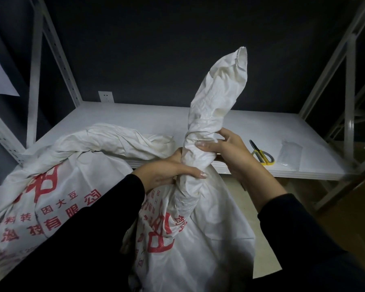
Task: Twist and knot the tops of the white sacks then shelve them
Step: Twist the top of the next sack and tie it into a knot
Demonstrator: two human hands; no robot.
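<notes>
A white sack [198,239] with red print stands in front of me, its top twisted into an upright neck [215,95] that rises above the shelf edge. My left hand [167,171] grips the base of the twisted neck. Just above it, my right hand [223,146] wraps its fingers round the neck. A second white sack [57,186] with red print leans at the left, its top twisted and lying over onto the white shelf board [272,131].
Yellow-handled scissors [261,153] and a small clear packet [289,152] lie on the shelf at the right. Grey metal uprights [57,49] frame the shelf on both sides. A dark wall with a socket [106,96] is behind.
</notes>
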